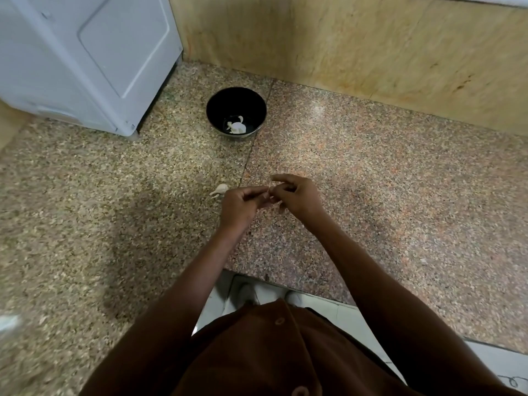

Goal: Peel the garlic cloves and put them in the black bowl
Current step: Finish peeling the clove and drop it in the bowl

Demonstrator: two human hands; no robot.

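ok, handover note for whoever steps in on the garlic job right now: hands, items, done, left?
Left hand and right hand: fingertips meet above the counter, fingers curled as if pinching something small; what they hold is hidden.
Black bowl: on the counter beyond the hands, by the white appliance; a few white garlic cloves lie inside.
Garlic piece: on the counter, just left of the left hand.
Done: some cloves in the bowl.
Left: finish whatever is in hand, deal with the loose piece.
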